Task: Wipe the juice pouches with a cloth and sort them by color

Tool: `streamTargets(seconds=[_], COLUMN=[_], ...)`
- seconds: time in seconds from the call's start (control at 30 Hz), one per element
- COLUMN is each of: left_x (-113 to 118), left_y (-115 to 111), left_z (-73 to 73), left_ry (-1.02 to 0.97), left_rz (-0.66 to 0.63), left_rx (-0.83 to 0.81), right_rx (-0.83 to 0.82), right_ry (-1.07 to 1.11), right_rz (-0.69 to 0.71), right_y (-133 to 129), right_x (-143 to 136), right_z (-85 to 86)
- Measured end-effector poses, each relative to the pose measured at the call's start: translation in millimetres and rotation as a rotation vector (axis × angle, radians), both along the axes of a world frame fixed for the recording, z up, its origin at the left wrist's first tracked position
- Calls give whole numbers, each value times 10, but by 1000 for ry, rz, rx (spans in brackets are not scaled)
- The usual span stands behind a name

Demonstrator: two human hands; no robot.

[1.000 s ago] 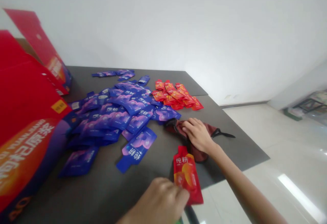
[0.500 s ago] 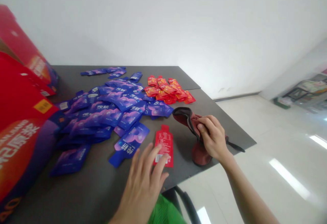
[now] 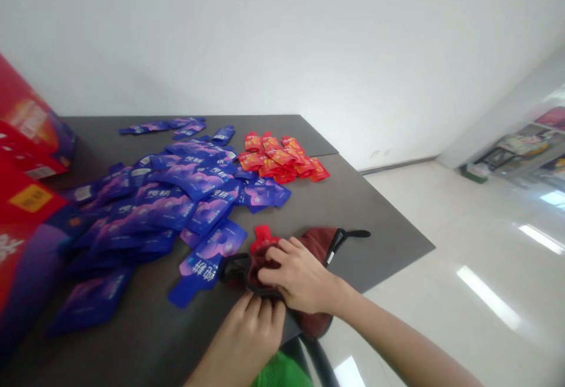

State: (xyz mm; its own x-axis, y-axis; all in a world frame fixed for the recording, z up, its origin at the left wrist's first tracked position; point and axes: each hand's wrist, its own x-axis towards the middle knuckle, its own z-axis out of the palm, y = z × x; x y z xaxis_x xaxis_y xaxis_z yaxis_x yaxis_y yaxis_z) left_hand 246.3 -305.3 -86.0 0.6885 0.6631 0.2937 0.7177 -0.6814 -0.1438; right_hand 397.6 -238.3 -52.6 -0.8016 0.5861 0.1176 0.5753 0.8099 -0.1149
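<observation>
A maroon cloth pouch with black edging and a black strap lies crumpled at the table's near edge. My right hand grips its upper side, fingers curled over by the opening. At the near black rim, my left hand is closed on the cloth, its fingertips hidden. Under the pouch a red sachet lies face down, with only its neck end showing. Just left of the opening is a blue-purple sachet, close to the pouch.
A large heap of blue-purple sachets spreads over the left of the dark table. Behind the pouch lies a smaller pile of red-orange sachets. Red printed boxes stand at the far left. A white wall rises behind.
My right hand has brought the pouch leftward over the red sachet, covering most of it. My left hand, spread before, has closed on the pouch's rim. The view has shifted slightly.
</observation>
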Motion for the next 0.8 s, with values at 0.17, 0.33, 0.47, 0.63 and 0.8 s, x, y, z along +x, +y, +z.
streamTargets(seconds=[0.17,0.33,0.47,0.63,0.8], left_x=[15,86,133,114,134], left_y=[34,-9,-53,-3,-2], left_z=[16,31,-28,31,75], left_ry=[13,-31,-50,-28,-22], left_rz=[-87,24,-1,-93,-171], left_rx=[101,23,47,81,25], right_rx=[57,127,87,8,91], right_ry=[-81,82,103,-66,-100], right_rz=[-162,-241,-17,-32,-248], right_y=[441,393,-69,64,609], right_x=[-7,99,127,65,109], right_z=[-96,153,253,-6,-41])
